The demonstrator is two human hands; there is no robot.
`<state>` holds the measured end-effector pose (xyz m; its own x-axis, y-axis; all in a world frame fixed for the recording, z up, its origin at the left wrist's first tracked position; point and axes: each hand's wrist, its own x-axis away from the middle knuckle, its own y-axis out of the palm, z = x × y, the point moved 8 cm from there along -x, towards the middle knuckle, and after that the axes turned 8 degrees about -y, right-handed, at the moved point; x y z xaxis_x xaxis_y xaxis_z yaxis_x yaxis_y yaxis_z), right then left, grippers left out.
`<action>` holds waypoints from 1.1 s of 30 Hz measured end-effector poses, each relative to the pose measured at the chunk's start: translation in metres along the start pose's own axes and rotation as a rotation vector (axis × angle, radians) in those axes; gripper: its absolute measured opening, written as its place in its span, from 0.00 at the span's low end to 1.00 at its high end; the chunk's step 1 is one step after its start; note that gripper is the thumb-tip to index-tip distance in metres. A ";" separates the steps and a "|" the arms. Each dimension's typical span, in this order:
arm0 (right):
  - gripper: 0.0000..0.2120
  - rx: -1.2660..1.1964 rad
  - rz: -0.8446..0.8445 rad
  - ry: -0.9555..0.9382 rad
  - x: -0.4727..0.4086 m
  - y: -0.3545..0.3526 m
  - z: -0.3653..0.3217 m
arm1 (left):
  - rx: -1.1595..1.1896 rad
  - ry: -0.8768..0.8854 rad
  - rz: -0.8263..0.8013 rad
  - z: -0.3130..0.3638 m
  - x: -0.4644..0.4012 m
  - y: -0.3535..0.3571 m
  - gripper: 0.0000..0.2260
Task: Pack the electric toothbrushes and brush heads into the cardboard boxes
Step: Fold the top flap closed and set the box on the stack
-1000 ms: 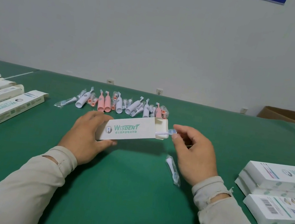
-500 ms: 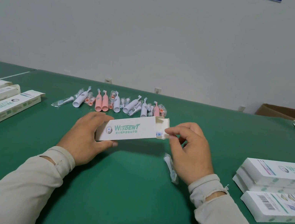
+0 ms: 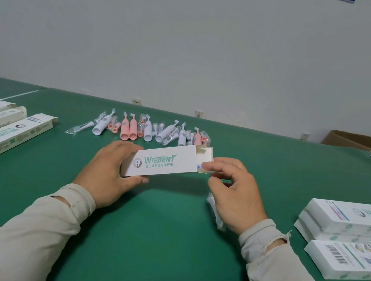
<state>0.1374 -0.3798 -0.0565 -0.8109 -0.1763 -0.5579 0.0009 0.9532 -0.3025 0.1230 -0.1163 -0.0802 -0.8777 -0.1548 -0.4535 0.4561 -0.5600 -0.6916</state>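
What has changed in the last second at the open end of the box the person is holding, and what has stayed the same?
The brush head that stuck out of the box has gone inside; only a blue speck shows at the opening. The right hand let go of it and now pinches the open end flap. The left hand still grips the box's other end. The wrapped brush head on the table, the toothbrush row and the box stacks stayed put.

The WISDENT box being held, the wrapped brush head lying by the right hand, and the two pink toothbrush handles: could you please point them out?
WISDENT box (image 3: 163, 165): head view, printed front face.
Wrapped brush head (image 3: 215, 210): head view, clear wrapper.
Pink toothbrush handles (image 3: 125, 129): head view, left handle's body.
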 end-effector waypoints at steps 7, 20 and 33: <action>0.11 -0.072 0.063 0.055 -0.001 -0.007 0.006 | -0.021 0.013 -0.015 0.003 0.000 0.001 0.27; 0.05 0.123 -0.103 0.007 -0.003 -0.008 0.002 | -0.068 0.070 -0.050 0.006 0.001 0.002 0.26; 0.07 0.269 -0.123 -0.142 -0.002 -0.006 -0.006 | -0.034 0.058 -0.044 0.003 0.001 0.002 0.27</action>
<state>0.1356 -0.3836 -0.0492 -0.7250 -0.3369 -0.6007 0.0777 0.8266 -0.5574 0.1230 -0.1196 -0.0802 -0.8875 -0.0823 -0.4535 0.4229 -0.5367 -0.7301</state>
